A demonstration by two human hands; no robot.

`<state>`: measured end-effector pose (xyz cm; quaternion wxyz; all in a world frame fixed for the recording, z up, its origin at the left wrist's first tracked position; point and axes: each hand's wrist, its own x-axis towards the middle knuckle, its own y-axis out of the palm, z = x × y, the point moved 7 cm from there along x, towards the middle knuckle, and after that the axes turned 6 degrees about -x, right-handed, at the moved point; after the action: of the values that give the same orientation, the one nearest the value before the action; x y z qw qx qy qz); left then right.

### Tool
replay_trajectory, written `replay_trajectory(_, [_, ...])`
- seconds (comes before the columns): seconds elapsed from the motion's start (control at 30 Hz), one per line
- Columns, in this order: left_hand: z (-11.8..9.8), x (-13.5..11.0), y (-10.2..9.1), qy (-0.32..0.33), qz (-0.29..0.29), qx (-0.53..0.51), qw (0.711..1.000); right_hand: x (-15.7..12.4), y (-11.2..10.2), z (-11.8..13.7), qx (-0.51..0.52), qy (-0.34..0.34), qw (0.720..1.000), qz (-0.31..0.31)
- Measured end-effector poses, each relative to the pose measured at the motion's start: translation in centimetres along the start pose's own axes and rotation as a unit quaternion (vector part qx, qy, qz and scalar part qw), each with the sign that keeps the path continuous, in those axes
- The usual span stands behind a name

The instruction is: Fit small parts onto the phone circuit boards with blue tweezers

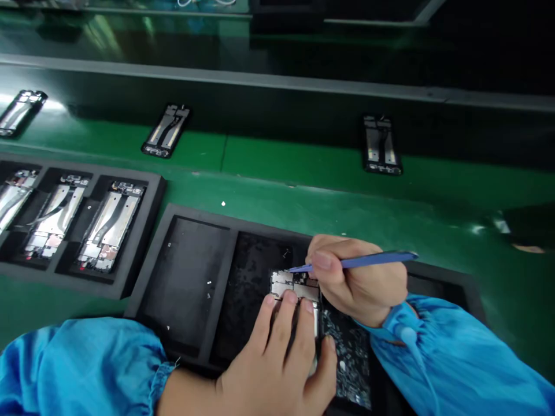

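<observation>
My left hand (pixel 281 361) lies with its fingers stretched and apart over an opened phone (pixel 282 283). Three fingertips press on the phone's face just below its silvery shield plates, and the thumb rests by its right edge. My right hand (pixel 355 280) is closed around a slim blue spudger (pixel 373 260). The spudger's thin tip touches or hovers just over the phone's top edge; I cannot tell which. Beneath both hands is a black foam tray (pixel 236 271) with recessed compartments. The lower part of the phone is hidden under my left hand.
At the left, a second foam tray (pixel 154 199) holds several opened phones (pixel 113 225). More phone frames lie along the green bench (pixel 260 153) at the back, one at centre left (pixel 167 131) and one at the right (pixel 382 144). Tiny white scraps dot the tray. A cord hangs from my right cuff.
</observation>
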<state>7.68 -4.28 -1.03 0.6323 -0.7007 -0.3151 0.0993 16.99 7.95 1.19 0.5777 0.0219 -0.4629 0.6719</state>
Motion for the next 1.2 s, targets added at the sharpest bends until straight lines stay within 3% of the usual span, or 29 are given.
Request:
replay_trajectory(0.17, [-0.14,-0.09,-0.14,0.000,-0.045,0.005,0.999,0.63,1.12,0.17,0.058,-0.007,0.997,0.055])
replay_trajectory(0.57, [-0.08,-0.10,-0.10,-0.005,-0.044,-0.001,0.999,0.42,1.01,-0.07,0.137,-0.049,0.988,0.046])
replay_trajectory(0.87, [-0.32,-0.27,0.19,-0.010,-0.063,0.017,0.998,0.80,0.99,0.35,0.139,-0.054,0.987,0.051])
replay_trajectory(1.2, [-0.39,-0.45,0.31,-0.004,-0.067,0.032,0.997,1.08,0.91,-0.40,0.084,-0.013,0.993,0.076])
